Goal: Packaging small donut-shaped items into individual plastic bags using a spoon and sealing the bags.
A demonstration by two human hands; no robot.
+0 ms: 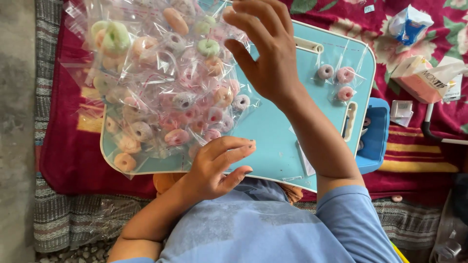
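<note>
Hands both empty: your left hand (219, 165) hovers with fingers loosely curled at the near edge of the light blue board (278, 141), just beside the heap of clear bags of ring candies (165, 83). Your right hand (265, 53) is spread flat above the heap's edge. Three bagged rings (339, 80) lie right of that wrist, apart.

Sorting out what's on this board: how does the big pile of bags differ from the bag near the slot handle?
The pile is many clear bags heaped together on the board's left half; the lone bag lies flat and apart at the right. The pile holds pink, orange, green and purple rings; the lone bag only pink and purple. The right hand is over the pile; no hand is near the lone bag. Both are clear plastic holding ring-shaped pieces.
</note>
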